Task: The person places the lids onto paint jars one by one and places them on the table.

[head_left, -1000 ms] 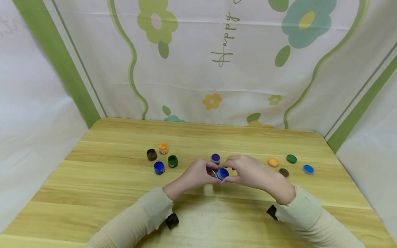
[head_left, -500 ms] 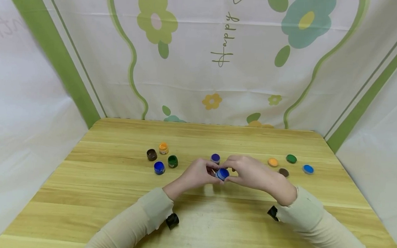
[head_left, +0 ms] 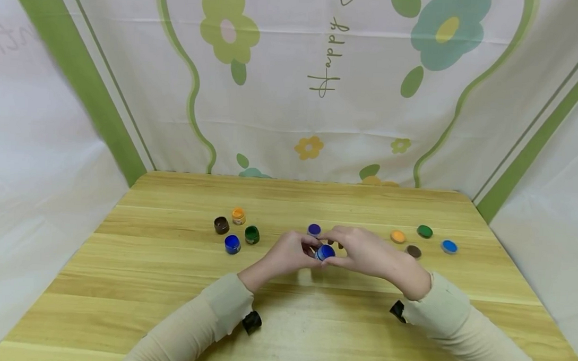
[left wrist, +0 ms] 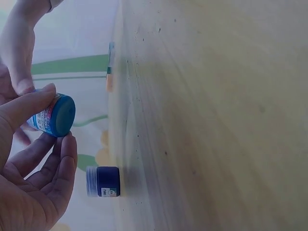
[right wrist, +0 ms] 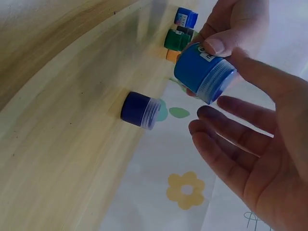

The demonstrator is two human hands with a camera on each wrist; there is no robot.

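Note:
Raised over the middle of the table is a small blue paint jar [right wrist: 195, 70] with a clear ribbed lid [right wrist: 216, 84]. The left hand [head_left: 288, 252] grips the jar's body between thumb and fingers, tilting its lid toward the right hand. With thumb and index finger, the right hand [head_left: 363, 252] pinches the lid's rim; its other fingers are spread apart below, as the right wrist view shows. Just beyond the hands, a dark purple paint jar [head_left: 314, 229] with a clear lid stands on the table. The left wrist view shows the blue jar's base [left wrist: 65, 115].
At the left stand open paint jars: brown [head_left: 221, 225], orange [head_left: 238, 216], green [head_left: 252, 234] and blue [head_left: 232, 244]. Loose lids lie at the right: orange [head_left: 398, 236], green [head_left: 425, 231], blue [head_left: 449, 246] and brown [head_left: 413, 252]. A flowered cloth [head_left: 272, 105] hangs behind the table.
The right thumb and fingers have shifted slightly around the lid's rim. The left hand and the blue paint jar stay almost in place; the other jars and lids have not moved.

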